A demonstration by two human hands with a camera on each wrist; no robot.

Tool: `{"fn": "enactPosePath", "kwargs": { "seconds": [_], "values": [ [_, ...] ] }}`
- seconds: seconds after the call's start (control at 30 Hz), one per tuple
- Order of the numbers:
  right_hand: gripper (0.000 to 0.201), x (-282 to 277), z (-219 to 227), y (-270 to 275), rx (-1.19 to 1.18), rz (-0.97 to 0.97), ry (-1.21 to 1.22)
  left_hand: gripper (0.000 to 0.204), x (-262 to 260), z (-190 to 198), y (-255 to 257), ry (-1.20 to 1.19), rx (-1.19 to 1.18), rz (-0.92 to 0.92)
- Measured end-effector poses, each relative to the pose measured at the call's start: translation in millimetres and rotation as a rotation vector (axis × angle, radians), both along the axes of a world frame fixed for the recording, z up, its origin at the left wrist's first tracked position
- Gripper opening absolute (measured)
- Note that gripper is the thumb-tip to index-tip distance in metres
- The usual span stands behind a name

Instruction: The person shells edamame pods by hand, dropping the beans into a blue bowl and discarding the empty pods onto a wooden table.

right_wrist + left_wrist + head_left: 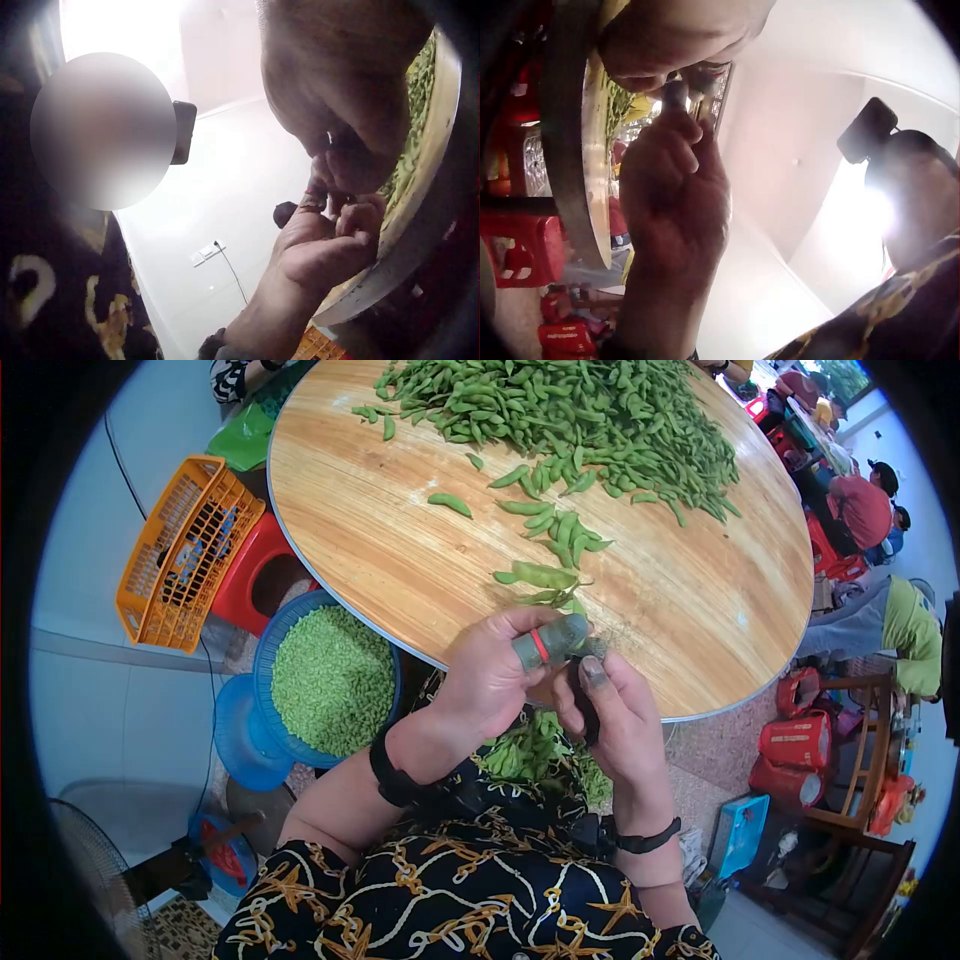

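Observation:
Close over the table's near edge, my left hand (480, 675) and right hand (630, 715) meet at the fingertips. A grey-green cover with a red band (540, 647) wraps one left finger. Green bean pods (545, 574) lie just beyond that hand, and one bean pod (574, 604) sticks out at its fingers, which are curled in a pinch. My right thumb presses on the curled fingers, beside something dark (584, 705); I cannot tell what it pinches. Both wrist views show the right hand (671, 172) and left hand (315, 244) joined, the grip hidden.
A big heap of bean pods (590, 420) covers the far side of the round wooden table (350, 510). Shelled beans fill a blue basket (330, 675) at the left, near a red stool (245, 585) and an orange crate (180, 560). More greens (525, 750) lie in the lap.

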State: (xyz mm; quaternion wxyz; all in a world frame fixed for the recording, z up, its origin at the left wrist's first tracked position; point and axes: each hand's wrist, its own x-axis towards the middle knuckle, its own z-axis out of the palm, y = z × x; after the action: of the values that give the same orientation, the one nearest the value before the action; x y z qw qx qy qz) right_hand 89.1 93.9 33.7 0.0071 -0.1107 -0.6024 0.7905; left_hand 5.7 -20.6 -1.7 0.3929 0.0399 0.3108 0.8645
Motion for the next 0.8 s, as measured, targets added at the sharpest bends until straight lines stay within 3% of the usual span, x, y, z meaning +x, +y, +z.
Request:
{"fn": "enactPosePath", "kwargs": {
  "seconds": [0.13, 0.23, 0.3, 0.33, 0.37, 0.43, 0.5, 0.6, 0.67, 0.7, 0.8],
  "values": [
    [0.023, 0, -3, 1, -0.084, 0.02, 0.021, 0.015, 3, 1, 1, 0.065, -0.026, 0.002],
    [0.023, 2, -4, 1, -0.043, -0.019, -0.005, 0.016, 6, 2, 2, 0.119, -0.059, 0.041],
    [0.022, 4, -7, 3, 0.122, -0.03, 0.028, 0.017, 4, 1, 0, 0.174, -0.09, 0.078],
    [0.022, 4, -6, 2, 0.121, -0.032, 0.028, 0.013, -1, 1, -5, 0.092, 0.027, -0.049],
    [0.022, 5, -4, 1, 0.047, -0.018, 0.027, 0.01, -5, 1, -8, 0.009, 0.143, -0.176],
    [0.023, 5, -3, 2, -0.029, -0.002, 0.026, 0.011, -8, 3, -10, -0.025, 0.167, -0.233],
    [0.024, 6, -2, 7, -0.435, 0.136, -0.049, 0.012, -8, 5, -11, -0.061, 0.189, -0.289],
    [0.026, 7, -8, 13, -0.466, 0.184, -0.051, 0.013, -5, 9, -11, -0.106, 0.208, -0.302],
    [0.026, 6, -7, 5, -0.328, 0.138, -0.011, 0.013, 1, 16, -9, 0.043, -0.029, -0.15],
    [0.026, 6, -6, 2, -0.189, 0.088, 0.031, 0.013, 1, 19, -10, 0.044, -0.029, -0.15],
    [0.026, 7, -6, 1, -0.178, 0.091, 0.054, 0.005, 2, 28, -10, 0.054, 0.021, -0.114]
  ]
}}
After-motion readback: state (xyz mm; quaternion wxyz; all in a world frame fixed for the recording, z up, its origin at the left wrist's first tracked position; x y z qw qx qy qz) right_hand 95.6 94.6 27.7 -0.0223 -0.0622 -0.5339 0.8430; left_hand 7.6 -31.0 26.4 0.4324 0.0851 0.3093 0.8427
